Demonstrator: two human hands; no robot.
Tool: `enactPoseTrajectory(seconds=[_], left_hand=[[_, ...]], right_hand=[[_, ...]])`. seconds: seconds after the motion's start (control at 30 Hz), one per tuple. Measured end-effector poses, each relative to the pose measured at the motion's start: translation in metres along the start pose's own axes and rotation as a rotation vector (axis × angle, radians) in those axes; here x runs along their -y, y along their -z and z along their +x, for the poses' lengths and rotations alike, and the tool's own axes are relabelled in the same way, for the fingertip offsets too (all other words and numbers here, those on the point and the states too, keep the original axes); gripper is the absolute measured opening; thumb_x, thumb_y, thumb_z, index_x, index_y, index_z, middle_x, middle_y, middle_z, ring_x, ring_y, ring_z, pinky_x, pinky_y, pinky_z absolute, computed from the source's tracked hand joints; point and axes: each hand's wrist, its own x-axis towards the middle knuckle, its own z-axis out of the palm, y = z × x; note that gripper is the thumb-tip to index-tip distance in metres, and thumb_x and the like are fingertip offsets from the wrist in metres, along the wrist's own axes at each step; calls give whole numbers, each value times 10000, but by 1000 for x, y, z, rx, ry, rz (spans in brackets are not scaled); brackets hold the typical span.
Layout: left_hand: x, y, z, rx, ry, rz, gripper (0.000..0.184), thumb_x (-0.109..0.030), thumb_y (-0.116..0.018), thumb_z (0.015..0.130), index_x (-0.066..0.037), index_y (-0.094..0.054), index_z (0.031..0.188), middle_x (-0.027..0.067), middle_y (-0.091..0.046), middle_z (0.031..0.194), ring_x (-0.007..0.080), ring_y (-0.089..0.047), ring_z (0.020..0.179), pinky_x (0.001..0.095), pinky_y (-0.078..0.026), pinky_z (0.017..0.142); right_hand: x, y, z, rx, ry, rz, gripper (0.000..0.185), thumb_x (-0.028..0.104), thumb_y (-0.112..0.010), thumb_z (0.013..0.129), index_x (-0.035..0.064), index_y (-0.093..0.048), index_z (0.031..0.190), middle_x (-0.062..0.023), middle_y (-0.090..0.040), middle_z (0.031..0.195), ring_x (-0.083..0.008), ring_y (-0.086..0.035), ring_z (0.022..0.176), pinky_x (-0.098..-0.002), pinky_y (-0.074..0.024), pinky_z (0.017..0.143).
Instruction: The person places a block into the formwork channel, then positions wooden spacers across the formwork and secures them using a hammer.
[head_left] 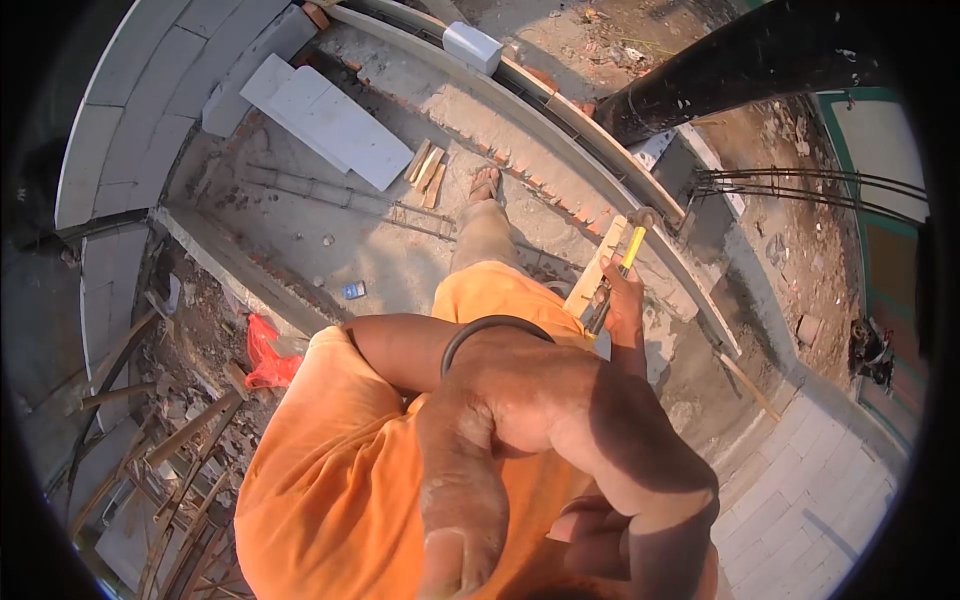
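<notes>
My left hand [570,420], with a black bangle [495,325] at its wrist, is raised close to the camera. Its thumb stands apart from the bent fingers, and nothing shows between them; the hand is open. Lower down and farther off, my right hand [625,298] is closed around a hammer [632,250] with a yellow and black handle. The hammer's head points away from me, beside the curved concrete edge. A pale wooden board [598,268] lies against the hammer; whether the hand also grips it I cannot tell. Orange cloth [350,470] covers my lap.
White blocks [330,120] and small wood strips [427,175] lie on the cement floor ahead. A small blue packet [353,290] is nearer. Broken sticks [190,440] and a red plastic bag [268,352] are left. A black pipe [740,65] and steel bars [800,185] stand right.
</notes>
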Motion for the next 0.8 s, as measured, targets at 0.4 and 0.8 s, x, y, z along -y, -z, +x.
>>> enactPoseTrajectory(seconds=[0.4,0.8], left_hand=[[-80,321,-114,-427,1011,2100,243,-222,-662,897,-9,-594,991,99,-625,923,162,-589,833,298,-482,739],[-169,512,-108,-1218,796,1200,177,-54,-672,872,-14,-633,1040,38,-672,893,77,-611,783,225,-497,696]], right_hand=[[-11,-57,53,-94,-241,182,315,161,-740,799,36,-584,1043,-9,-612,845,-87,-549,648,-237,-388,442],[-21,-118,215,-91,-349,111,374,203,-713,842,57,-570,1155,-30,-617,947,-110,-600,794,-234,-390,467]])
